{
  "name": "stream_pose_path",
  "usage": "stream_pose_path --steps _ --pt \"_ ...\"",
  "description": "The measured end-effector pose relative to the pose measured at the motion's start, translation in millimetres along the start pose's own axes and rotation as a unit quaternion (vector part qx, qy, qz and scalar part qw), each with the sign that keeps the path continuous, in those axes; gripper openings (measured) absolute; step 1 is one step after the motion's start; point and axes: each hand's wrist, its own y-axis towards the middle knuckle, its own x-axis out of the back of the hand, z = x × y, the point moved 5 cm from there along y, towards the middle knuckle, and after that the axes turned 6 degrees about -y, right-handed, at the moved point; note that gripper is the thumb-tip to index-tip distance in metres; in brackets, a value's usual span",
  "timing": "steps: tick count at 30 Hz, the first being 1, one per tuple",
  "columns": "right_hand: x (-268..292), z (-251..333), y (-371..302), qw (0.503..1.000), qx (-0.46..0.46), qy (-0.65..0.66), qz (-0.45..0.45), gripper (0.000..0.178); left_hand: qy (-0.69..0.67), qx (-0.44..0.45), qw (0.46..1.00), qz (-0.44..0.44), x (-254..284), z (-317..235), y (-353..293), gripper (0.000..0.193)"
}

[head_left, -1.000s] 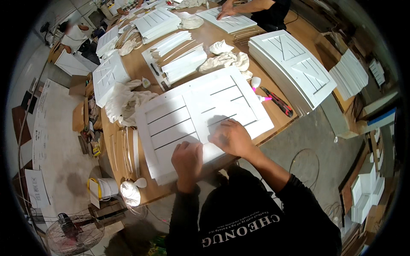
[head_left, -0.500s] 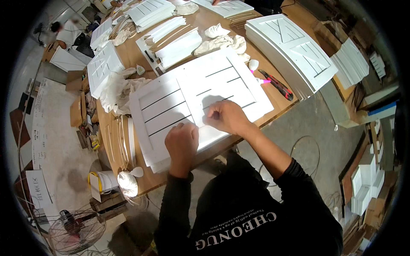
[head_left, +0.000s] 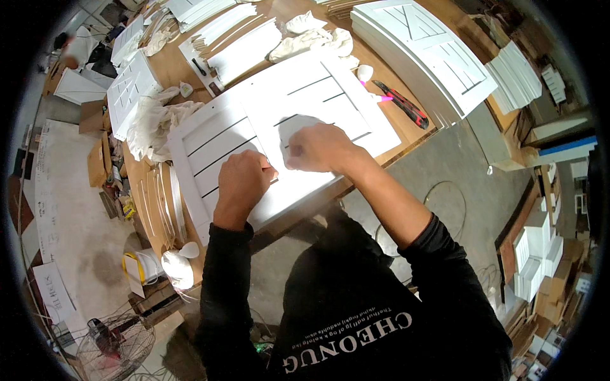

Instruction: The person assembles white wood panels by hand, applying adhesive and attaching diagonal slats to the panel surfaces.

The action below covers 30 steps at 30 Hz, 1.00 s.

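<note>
Left hand (head_left: 244, 181) and right hand (head_left: 321, 147) over white slotted panel (head_left: 253, 106), fingers curled inward, cannot tell if holding anything

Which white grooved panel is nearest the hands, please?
The white rectangular grooved panel directly under the left hand and right hand; other panels lie farther off.

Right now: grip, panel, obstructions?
Left grip and right grip curled, anything held unclear. White panel flat beneath both. Red-black cutter beside it, apparently clear.

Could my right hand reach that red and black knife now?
Probably yes: the knife lies uncovered on the table, with only the flat white panel between it and your right hand.
</note>
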Motion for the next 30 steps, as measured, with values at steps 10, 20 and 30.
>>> stream_pose_path --steps 10,20,30 --pt "2 6 1 1.000 -0.006 -0.028 0.014 0.030 0.027 -0.053 0.998 -0.024 -7 1 3 0.015" --pt "-3 6 -4 0.999 -0.014 -0.044 0.026 0.027 0.079 -0.048 0.995 -0.049 -9 -9 -1 0.015" --pt "58 2 10 0.981 0.073 -0.019 -0.180 0.018 0.016 -0.049 0.985 -0.167 24 -12 -4 0.011"
